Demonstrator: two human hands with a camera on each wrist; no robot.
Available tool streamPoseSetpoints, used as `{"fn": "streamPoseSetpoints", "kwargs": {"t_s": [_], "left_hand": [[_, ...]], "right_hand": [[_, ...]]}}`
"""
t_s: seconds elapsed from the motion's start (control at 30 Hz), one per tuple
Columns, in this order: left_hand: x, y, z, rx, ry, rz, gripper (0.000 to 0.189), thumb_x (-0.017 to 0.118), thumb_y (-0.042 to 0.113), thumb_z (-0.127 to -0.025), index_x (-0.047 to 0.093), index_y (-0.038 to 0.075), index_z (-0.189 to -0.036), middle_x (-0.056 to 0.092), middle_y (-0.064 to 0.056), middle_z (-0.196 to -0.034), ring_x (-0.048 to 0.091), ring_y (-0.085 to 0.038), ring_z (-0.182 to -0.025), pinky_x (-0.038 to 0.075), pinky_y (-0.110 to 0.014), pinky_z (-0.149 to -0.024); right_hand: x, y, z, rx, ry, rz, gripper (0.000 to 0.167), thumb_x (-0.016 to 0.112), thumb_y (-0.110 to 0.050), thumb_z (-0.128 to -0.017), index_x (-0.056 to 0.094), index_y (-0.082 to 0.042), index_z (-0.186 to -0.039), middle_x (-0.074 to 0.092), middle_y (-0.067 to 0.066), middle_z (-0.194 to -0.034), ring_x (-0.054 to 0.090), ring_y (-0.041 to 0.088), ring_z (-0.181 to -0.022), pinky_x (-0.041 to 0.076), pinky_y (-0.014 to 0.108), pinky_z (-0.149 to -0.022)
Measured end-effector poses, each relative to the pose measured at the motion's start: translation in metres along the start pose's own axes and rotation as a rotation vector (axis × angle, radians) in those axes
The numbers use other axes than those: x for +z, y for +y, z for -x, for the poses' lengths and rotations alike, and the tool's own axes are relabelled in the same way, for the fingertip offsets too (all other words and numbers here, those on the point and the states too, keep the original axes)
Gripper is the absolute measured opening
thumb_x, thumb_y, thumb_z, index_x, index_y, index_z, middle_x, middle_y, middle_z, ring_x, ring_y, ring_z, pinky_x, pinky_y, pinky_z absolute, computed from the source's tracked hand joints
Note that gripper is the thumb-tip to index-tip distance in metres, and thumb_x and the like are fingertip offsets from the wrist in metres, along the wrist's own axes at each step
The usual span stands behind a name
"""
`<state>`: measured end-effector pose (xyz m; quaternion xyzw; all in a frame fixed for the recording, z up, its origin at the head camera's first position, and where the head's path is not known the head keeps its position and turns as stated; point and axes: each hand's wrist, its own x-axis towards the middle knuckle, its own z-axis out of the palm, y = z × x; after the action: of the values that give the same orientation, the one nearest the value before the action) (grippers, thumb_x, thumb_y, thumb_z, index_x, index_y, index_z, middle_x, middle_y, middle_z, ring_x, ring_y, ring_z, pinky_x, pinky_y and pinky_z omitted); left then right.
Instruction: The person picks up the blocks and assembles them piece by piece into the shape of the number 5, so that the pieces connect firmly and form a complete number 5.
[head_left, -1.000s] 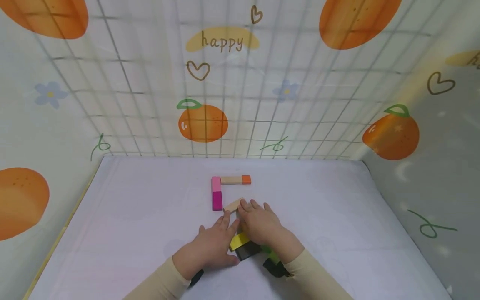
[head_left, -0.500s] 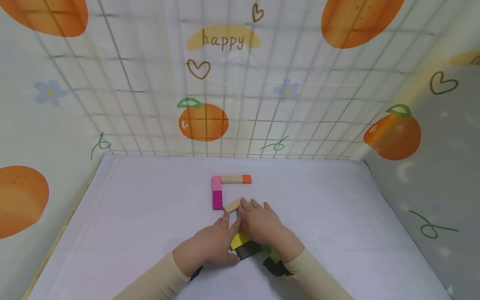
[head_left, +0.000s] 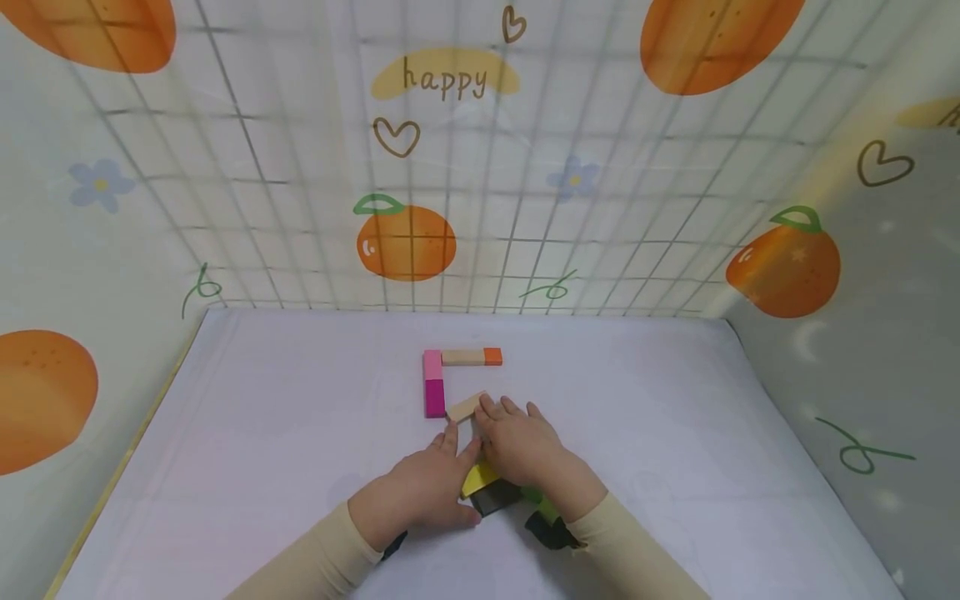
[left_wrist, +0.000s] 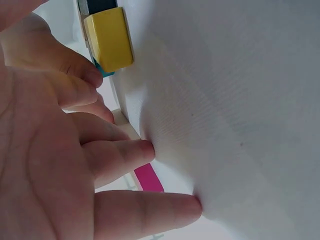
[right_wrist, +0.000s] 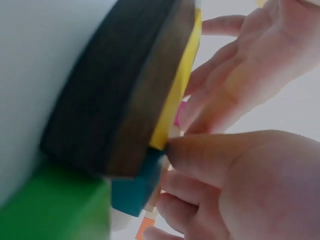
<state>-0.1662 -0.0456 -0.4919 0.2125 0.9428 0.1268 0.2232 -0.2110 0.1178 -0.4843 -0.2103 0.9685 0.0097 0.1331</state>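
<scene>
Caution: the pale tan rectangular wooden block (head_left: pixel 465 407) lies on the white, fabric-covered table (head_left: pixel 675 417), angled just beside the magenta block (head_left: pixel 435 398). Uneven pressure from the right hand (head_left: pixel 520 446) could swing it into the magenta block and skew the row. The right thumb meets the glossy yellow block (head_left: pixel 478 480) and teal block (right_wrist: pixel 137 185) near their join; excess force there could part them. Whether this hand pinches anything cannot be determined. The left hand (head_left: pixel 420 487) has extended, spread fingers and grips nothing; lifting it early could remove lateral support.

Materials: the painted blocks have flat faces and crisp edges. The blackish block (right_wrist: pixel 95 85) shows a brown side and a bowed outline. The table covering has a fine weave, which likely limits sliding only slightly.
</scene>
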Motion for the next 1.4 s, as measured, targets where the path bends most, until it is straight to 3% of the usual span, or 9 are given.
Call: {"fn": "streamPoseSetpoints", "kwargs": {"t_s": [0.27, 0.53, 1.13, 1.4], "left_hand": [[-0.001, 0.001, 0.000, 0.006, -0.013, -0.026, 0.103, 0.078, 0.060, -0.078, 0.030, 0.024, -0.160, 0.027, -0.014, -0.167, 0.035, -0.036, -0.150, 0.051, -0.064, -0.096], [0.003, 0.002, -0.001, -0.015, -0.057, -0.036, 0.096, 0.077, 0.063, -0.077, 0.036, 0.029, -0.157, 0.027, -0.011, -0.167, 0.026, -0.038, -0.153, 0.043, -0.075, -0.097], [0.004, 0.005, 0.003, -0.030, -0.045, -0.039, 0.096, 0.078, 0.062, -0.077, 0.036, 0.028, -0.157, 0.028, -0.013, -0.166, 0.025, -0.039, -0.154, 0.041, -0.077, -0.098], [0.007, 0.004, 0.003, -0.020, -0.018, -0.027, 0.098, 0.077, 0.062, -0.078, 0.035, 0.026, -0.158, 0.027, -0.015, -0.166, 0.025, -0.039, -0.153, 0.040, -0.077, -0.098]], "right_hand": [[-0.003, 0.002, -0.003, -0.011, -0.017, 0.002, 0.055, 0.060, -0.033, -0.100, 0.049, -0.016, -0.151, 0.041, 0.002, -0.161, 0.040, 0.032, -0.148, 0.032, 0.065, -0.116], [-0.004, 0.002, -0.006, -0.014, -0.032, 0.011, 0.057, 0.063, -0.035, -0.099, 0.050, -0.014, -0.150, 0.041, 0.003, -0.161, 0.037, 0.032, -0.149, 0.032, 0.064, -0.116], [-0.001, 0.001, -0.004, -0.008, 0.007, -0.021, 0.060, 0.062, -0.029, -0.099, 0.043, -0.014, -0.154, 0.037, 0.004, -0.163, 0.033, 0.032, -0.151, 0.029, 0.064, -0.118], [-0.005, 0.015, 0.004, 0.025, 0.059, -0.013, 0.057, 0.063, -0.024, -0.097, 0.048, -0.010, -0.151, 0.041, 0.008, -0.160, 0.037, 0.036, -0.149, 0.034, 0.064, -0.115]]}}
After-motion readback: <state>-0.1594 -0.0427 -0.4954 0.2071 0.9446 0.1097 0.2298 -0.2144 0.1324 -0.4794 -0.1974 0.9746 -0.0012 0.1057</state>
